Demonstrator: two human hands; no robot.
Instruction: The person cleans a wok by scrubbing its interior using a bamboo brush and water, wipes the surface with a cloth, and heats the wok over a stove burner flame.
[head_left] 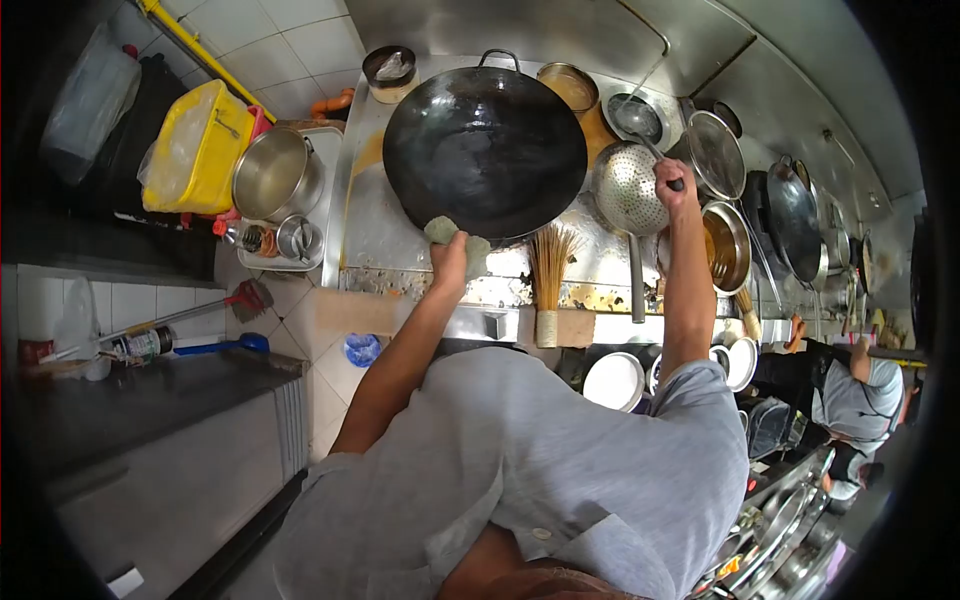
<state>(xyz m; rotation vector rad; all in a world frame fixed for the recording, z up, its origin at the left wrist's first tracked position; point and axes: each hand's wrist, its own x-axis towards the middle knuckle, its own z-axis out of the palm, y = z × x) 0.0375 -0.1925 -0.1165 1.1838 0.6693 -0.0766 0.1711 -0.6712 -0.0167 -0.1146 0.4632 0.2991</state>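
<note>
A large black wok point(485, 140) sits on the steel stove, and nothing shows inside it. My left hand point(449, 262) grips the wok's near rim through a grey-green cloth point(458, 238). My right hand point(676, 186) is closed around the long handle of a ladle point(633, 116), whose bowl hangs over a small pot at the back. A perforated steel strainer point(628, 189) lies on the stove just left of my right hand. A bamboo wok brush point(549, 278) stands at the stove's front edge between my two arms.
A steel pot point(275, 172) and a yellow bin point(196, 148) stand to the left of the stove. White bowls point(613, 380) sit below the counter. More woks and pans point(790, 215) line the right, where another person point(855, 395) works. A dark counter point(150, 400) lies at lower left.
</note>
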